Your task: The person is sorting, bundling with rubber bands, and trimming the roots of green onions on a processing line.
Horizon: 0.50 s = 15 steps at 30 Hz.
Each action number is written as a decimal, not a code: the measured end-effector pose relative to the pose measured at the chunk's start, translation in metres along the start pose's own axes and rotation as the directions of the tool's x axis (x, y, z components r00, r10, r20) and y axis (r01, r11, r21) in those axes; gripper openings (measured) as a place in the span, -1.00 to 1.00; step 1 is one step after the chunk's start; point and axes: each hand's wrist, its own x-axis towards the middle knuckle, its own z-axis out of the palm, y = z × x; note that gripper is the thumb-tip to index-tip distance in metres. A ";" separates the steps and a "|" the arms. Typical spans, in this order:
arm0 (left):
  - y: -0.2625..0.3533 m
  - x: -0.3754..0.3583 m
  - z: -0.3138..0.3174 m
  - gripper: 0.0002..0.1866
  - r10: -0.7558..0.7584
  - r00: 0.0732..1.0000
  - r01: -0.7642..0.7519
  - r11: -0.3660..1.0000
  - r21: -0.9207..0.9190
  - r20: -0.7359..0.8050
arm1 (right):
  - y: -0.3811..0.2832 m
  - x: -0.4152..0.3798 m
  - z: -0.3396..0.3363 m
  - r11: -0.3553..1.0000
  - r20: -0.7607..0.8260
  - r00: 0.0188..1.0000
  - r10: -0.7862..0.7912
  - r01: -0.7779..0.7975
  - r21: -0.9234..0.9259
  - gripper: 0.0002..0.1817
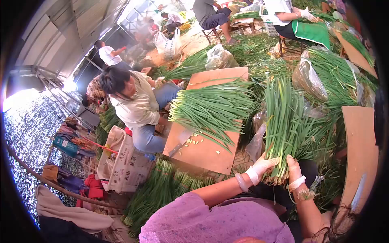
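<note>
My left hand (265,167) and my right hand (296,173) close round the lower end of a big bunch of garlic chives (281,121). The hands grip it from opposite sides, close together, over my lap. The pale root ends point towards me and the long green leaves stretch away. White wrapping covers parts of both hands and wrists. Loose chives and a clear plastic bag (256,139) lie beside the bunch. The undersides of my fingers are partly hidden by the stems.
A board (198,156) carries a chive pile (214,105) and a knife (180,143). Another knife (358,192) lies on the right-hand board (360,137). A co-worker (135,101) sits opposite, near a white crate (129,166). Bundled chives (154,194) stand at left; others work behind.
</note>
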 end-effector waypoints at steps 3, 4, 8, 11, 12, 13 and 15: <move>-0.005 0.015 -0.006 -0.32 -0.077 0.996 0.068 0.978 0.195 0.036 | -0.002 -0.011 -0.005 0.994 -0.030 0.994 -0.107 0.108 0.023 -0.53; -0.005 0.016 0.004 -0.31 -0.003 0.998 -0.009 0.984 0.177 0.068 | 0.002 -0.009 -0.015 0.989 -0.040 0.989 -0.143 0.144 0.030 -0.53; 0.001 0.033 0.055 -0.18 0.044 0.980 -0.085 0.974 0.209 0.192 | -0.043 -0.037 -0.031 0.975 -0.136 0.965 -0.224 0.220 -0.040 -0.52; 0.000 0.053 0.106 -0.08 0.024 0.944 -0.150 0.920 0.361 0.330 | -0.059 -0.050 -0.078 0.873 -0.255 0.836 -0.485 0.449 -0.190 -0.49; 0.001 0.058 0.130 -0.06 0.037 0.914 -0.202 0.905 0.375 0.403 | -0.068 -0.067 -0.090 0.895 -0.353 0.823 -0.444 0.426 -0.132 -0.46; -0.001 0.061 0.153 -0.04 0.043 0.878 -0.254 0.887 0.386 0.477 | -0.079 -0.072 -0.081 0.856 -0.546 0.725 -0.420 0.516 0.025 -0.40; -0.020 0.067 0.190 -0.02 0.027 0.842 -0.246 0.908 0.339 0.538 | -0.095 -0.109 -0.122 0.896 -0.415 0.852 -0.320 0.415 0.160 -0.30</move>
